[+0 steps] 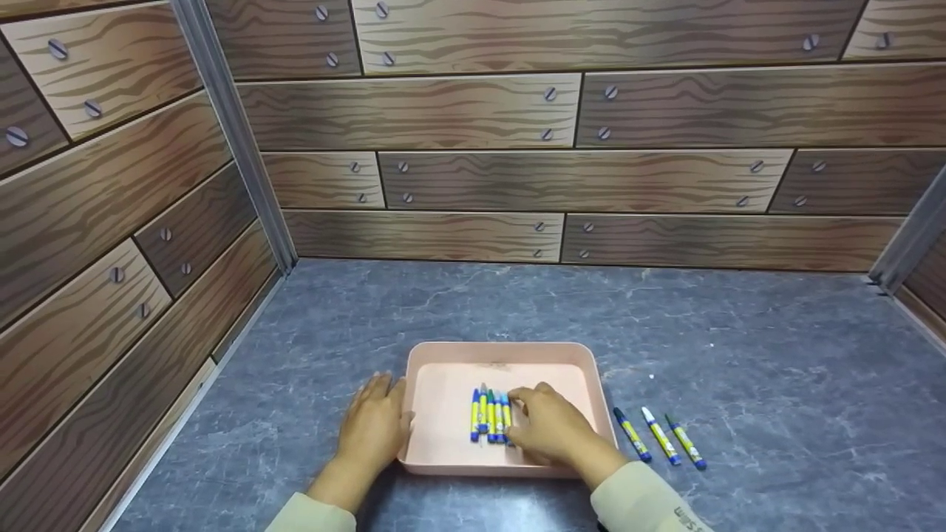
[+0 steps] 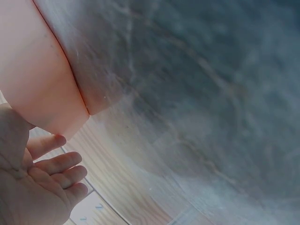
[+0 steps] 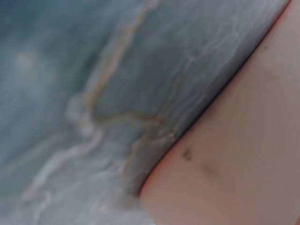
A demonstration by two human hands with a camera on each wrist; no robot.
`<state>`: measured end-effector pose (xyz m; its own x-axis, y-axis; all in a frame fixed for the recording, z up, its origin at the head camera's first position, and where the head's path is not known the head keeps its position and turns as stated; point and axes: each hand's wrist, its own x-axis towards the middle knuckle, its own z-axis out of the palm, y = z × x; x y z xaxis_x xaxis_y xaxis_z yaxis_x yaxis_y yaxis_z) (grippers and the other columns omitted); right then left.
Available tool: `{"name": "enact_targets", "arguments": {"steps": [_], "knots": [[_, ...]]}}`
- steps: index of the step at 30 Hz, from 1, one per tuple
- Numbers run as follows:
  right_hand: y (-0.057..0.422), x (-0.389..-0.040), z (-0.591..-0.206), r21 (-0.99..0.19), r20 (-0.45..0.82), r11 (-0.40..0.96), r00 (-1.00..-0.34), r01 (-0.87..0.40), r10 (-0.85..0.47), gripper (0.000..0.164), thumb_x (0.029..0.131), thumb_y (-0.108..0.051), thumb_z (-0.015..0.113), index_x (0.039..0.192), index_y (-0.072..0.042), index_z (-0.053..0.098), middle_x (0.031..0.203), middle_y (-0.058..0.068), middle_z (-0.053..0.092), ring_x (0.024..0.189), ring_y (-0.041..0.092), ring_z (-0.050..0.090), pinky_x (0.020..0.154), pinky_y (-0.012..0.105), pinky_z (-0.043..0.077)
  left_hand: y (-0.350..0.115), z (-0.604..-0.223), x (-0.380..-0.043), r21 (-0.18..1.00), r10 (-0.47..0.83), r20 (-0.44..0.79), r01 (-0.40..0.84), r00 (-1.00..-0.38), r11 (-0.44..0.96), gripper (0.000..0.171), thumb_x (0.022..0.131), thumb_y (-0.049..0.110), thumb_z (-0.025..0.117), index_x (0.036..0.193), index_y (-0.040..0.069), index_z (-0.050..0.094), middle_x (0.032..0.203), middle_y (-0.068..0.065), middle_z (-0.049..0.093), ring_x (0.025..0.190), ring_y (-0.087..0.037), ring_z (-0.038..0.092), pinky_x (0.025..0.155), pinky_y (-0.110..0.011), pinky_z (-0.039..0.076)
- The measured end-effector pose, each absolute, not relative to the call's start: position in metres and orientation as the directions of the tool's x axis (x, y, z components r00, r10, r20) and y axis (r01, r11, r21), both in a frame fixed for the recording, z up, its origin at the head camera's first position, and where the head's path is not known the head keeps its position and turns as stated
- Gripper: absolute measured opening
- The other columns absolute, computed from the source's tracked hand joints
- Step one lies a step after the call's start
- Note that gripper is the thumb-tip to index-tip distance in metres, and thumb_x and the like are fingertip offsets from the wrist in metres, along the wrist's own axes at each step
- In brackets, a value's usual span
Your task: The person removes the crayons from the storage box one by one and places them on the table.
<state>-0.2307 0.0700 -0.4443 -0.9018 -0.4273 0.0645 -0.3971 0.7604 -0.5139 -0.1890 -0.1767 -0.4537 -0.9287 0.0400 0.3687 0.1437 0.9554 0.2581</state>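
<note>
A shallow pink tray holds a row of several crayons with yellow and blue wrappers, lying side by side. My right hand reaches into it from the right. Its thumb and a finger pinch the ends of the rightmost crayon, partly hidden by the hand. Outside the tray's left wall lies my left hand, its thumb at the rim. In the left wrist view the left hand's fingers are loosely extended beside the tray corner. The right wrist view shows the tray's outer wall, no hand.
Right of the tray, on the grey marbled table, lie a dark crayon, a white-tipped crayon and a green crayon, slightly apart. Wood-patterned panels wall the table at the back and sides.
</note>
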Motion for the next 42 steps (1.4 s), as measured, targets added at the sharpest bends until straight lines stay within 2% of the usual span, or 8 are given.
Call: {"name": "enact_targets", "arguments": {"steps": [5,13,18,26,35,42], "knots": [[0.070,-0.231,-0.444,-0.535,0.057,0.750,-0.903,-0.388,-0.427,0.054,0.065,-0.012,0.068,0.118,-0.001,0.063,0.081,0.003,0.048,0.069,0.017,0.046,0.062,0.034,0.044,-0.176,-0.453,-0.188,0.265,0.036,0.356,0.137,-0.934,0.954,0.044,0.082,0.015,0.071,0.119,-0.005,0.061,0.126,-0.027,0.055,0.121,-0.043,0.048,0.102,-0.054,0.037],[0.073,-0.232,-0.443,-0.586,0.047,0.726,-0.910,-0.359,-0.412,0.055,0.061,0.003,0.064,0.116,-0.002,0.064,0.082,0.004,0.048,0.071,0.018,0.046,0.061,0.033,0.043,-0.174,-0.451,-0.189,0.260,0.041,0.362,0.143,-0.931,0.955,0.045,0.081,0.015,0.072,0.120,-0.005,0.061,0.125,-0.027,0.055,0.120,-0.044,0.049,0.101,-0.055,0.038],[0.076,-0.234,-0.444,-0.616,0.040,0.706,-0.909,-0.349,-0.414,0.054,0.061,0.005,0.065,0.115,-0.003,0.065,0.081,0.004,0.049,0.072,0.018,0.047,0.063,0.033,0.044,-0.173,-0.451,-0.189,0.250,0.045,0.371,0.147,-0.928,0.957,0.045,0.081,0.015,0.072,0.119,-0.005,0.061,0.125,-0.027,0.055,0.119,-0.044,0.050,0.100,-0.055,0.039],[0.083,-0.238,-0.445,-0.715,0.021,0.629,-0.909,-0.304,-0.416,0.054,0.062,0.007,0.063,0.115,-0.004,0.065,0.080,0.002,0.059,0.075,0.016,0.055,0.067,0.033,0.050,-0.173,-0.452,-0.190,0.252,0.041,0.356,0.138,-0.934,0.958,0.045,0.081,0.015,0.071,0.120,-0.005,0.061,0.125,-0.027,0.055,0.120,-0.043,0.049,0.101,-0.055,0.038],[0.093,-0.238,-0.437,-0.814,0.039,0.521,-0.919,-0.258,-0.393,0.055,0.065,0.006,0.057,0.118,-0.005,0.064,0.083,0.004,0.058,0.073,0.017,0.056,0.054,0.027,0.049,-0.174,-0.451,-0.188,0.255,0.042,0.355,0.140,-0.934,0.957,0.044,0.082,0.015,0.071,0.119,-0.005,0.061,0.125,-0.027,0.055,0.121,-0.044,0.048,0.102,-0.054,0.038],[0.109,-0.242,-0.418,-0.907,0.020,0.390,-0.940,-0.161,-0.342,0.060,0.066,0.008,0.056,0.125,0.000,0.060,0.088,0.010,0.057,0.073,0.017,0.054,0.059,0.025,0.049,-0.175,-0.451,-0.188,0.255,0.039,0.362,0.139,-0.931,0.957,0.044,0.081,0.015,0.071,0.119,-0.005,0.062,0.125,-0.027,0.055,0.120,-0.044,0.048,0.102,-0.054,0.038]]}}
